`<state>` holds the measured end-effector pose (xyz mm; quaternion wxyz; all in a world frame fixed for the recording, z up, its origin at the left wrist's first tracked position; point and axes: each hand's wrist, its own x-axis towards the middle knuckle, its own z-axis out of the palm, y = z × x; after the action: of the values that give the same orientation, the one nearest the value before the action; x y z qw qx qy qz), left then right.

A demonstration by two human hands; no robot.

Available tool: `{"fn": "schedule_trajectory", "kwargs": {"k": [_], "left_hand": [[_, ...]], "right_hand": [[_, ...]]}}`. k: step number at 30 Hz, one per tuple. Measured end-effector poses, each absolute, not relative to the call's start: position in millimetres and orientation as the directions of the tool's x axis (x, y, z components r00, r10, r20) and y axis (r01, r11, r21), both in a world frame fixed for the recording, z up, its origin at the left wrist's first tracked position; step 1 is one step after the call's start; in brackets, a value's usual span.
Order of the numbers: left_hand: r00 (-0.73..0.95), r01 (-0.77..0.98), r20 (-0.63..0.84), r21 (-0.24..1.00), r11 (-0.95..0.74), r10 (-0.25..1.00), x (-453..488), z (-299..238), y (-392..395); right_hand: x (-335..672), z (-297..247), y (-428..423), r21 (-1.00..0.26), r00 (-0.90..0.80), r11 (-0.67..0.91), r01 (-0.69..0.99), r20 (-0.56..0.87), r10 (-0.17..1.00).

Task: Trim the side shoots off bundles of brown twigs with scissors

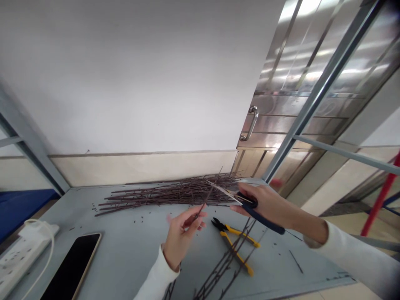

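My left hand (186, 229) pinches a thin dark twig (208, 195), which tilts up and to the right from the fingers. Scissors (228, 193) with dark handles are gripped in my right hand (265, 204). Their blades point left and reach the upper part of the twig; whether they touch it I cannot tell. Behind both hands lies a long pile of dark twigs (168, 192) along the back of the table. Yellow-handled pliers (236, 241) rest below the scissors. Several loose twigs (218, 268) stretch over the near part of the table, partly across the pliers' handles.
The grey table (125, 241) stands against a white wall inside a metal frame. A phone (73, 264) and a white power strip (23, 258) with a cable are at the left. Small twig bits are scattered about. A metal door (281, 112) is behind at the right.
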<state>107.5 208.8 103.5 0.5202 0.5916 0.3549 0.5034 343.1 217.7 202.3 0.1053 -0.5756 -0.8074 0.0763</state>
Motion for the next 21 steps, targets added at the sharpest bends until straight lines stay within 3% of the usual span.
{"fn": "schedule_trajectory", "kwargs": {"k": [2,6,12,16,19,21], "left_hand": [[0.192,0.114,0.35,0.92,-0.375,0.917,110,100,205],[0.194,0.499,0.582,0.634,-0.59,0.79,116,92,196],[0.27,0.684,0.699,0.345,-0.643,0.663,122,91,188],[0.283,0.703,0.686,0.326,-0.631,0.67,121,92,188],[0.28,0.681,0.662,0.374,-0.63,0.696,120,89,189],[0.265,0.645,0.651,0.428,-0.633,0.711,119,85,190]], "right_hand": [[347,202,215,-0.269,-0.304,0.304,0.914,0.044,0.952],[345,205,208,-0.336,-0.292,0.263,0.904,-0.039,0.956],[327,215,199,-0.394,-0.26,0.201,0.897,-0.103,0.96],[328,213,201,-0.26,-0.149,0.136,0.956,-0.028,0.989],[336,207,203,-0.124,-0.116,0.12,0.985,0.041,0.992],[342,203,203,-0.1,-0.126,0.131,0.986,0.052,0.991]]}}
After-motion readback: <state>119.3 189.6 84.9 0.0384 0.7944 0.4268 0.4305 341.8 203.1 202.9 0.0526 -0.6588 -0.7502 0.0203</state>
